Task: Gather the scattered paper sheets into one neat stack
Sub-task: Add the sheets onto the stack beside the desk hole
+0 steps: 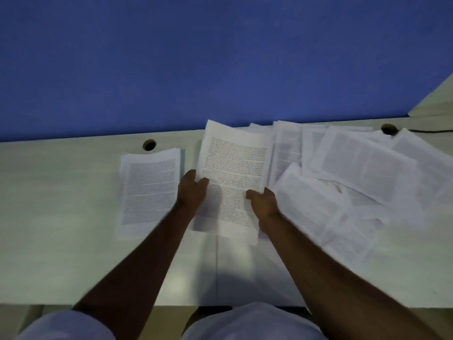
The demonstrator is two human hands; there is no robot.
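Observation:
A printed paper sheet (232,165) is held above the middle of the desk, tilted slightly. My left hand (192,190) pinches its left edge with the thumb on top. My right hand (264,204) grips its right edge lower down. Left of it, a small neat stack of printed sheets (149,190) lies flat on the desk. To the right, several loose sheets (355,175) lie scattered and overlapping at different angles, reaching to the back edge of the desk.
The pale desk (61,217) has a seam down its middle and two round cable holes, one at the back left (149,144), one at the back right (389,128). A blue partition (196,65) rises behind. My knees show below the front edge.

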